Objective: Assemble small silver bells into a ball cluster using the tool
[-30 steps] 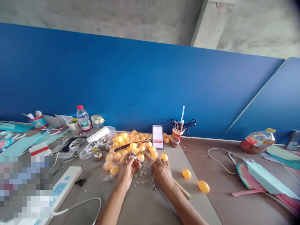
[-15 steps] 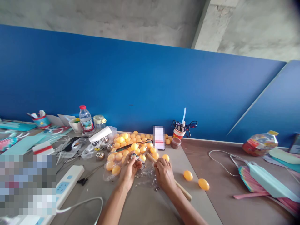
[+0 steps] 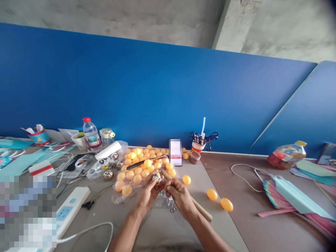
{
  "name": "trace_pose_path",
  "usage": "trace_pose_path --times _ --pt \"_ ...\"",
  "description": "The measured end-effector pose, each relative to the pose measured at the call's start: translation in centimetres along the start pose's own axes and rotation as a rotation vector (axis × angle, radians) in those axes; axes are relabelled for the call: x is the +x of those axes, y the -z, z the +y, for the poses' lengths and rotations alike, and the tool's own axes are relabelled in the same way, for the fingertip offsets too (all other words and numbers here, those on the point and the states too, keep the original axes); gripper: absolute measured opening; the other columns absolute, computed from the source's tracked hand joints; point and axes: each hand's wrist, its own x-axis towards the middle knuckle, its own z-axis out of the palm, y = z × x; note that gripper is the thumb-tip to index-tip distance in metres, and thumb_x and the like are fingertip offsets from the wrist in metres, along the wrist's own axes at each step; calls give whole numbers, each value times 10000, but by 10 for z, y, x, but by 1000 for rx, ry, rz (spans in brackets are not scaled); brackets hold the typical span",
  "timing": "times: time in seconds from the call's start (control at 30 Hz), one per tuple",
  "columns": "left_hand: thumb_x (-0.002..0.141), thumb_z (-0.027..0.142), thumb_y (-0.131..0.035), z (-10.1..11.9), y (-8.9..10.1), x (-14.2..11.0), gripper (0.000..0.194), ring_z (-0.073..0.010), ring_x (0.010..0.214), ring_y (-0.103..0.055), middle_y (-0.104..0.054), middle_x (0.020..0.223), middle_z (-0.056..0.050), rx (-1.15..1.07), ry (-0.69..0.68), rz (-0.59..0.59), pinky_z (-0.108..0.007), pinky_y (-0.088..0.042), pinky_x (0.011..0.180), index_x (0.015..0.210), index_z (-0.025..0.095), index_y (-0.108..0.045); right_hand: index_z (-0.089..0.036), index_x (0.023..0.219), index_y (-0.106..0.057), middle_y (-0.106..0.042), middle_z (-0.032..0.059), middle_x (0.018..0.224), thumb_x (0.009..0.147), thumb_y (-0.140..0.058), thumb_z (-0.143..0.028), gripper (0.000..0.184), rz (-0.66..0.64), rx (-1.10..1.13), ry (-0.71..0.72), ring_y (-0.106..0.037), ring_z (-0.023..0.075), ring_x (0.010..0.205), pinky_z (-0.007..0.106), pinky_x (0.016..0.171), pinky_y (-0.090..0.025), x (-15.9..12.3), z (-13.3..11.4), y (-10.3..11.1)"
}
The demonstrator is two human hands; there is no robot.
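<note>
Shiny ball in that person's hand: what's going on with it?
A person is holding the shiny silver ball in the left hand. The right hand is close beside it; whether it grips something small is too hard to tell. A wooden stick lies under that hand. Beyond the hands is a heap of orange balls, and three loose orange balls sit to the right.

L hand [image 3: 147, 193] cupped nr pinched R hand [image 3: 181, 195].
</note>
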Motion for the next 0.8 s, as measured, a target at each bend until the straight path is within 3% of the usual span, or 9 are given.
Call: trace_pose_path --times 0.27,0.57,0.8 --pt "679 255 -771 -10 -3 -2 361 -247 1025 -635 -715 1067 -81 -7 37 -19 -333 -524 833 1033 206 -722 -181 664 -570 -564 21 741 736 -604 -256 109 73 -148 123 -516 175 731 313 724 -441 0 -1 -4" --pt "688 264 -774 -12 -3 -3 402 -250 1047 -628 -695 1101 -84 57 44 -23 -353 -504 882 1081 223 -702 -181 673 -582 -592 19 703 722 -596 -229 70 106 -157 74 -549 186 720 308 700 -462 4 9 -3" --pt "695 242 -772 -17 3 -1 402 -292 1118 -604 -678 1179 -105 138 -17 13 -398 -509 901 1090 255 -698 -174 655 -565 -551 -12 638 713 -584 -228 81 81 -125 3 -487 145 645 274 642 -424 3 6 -1"
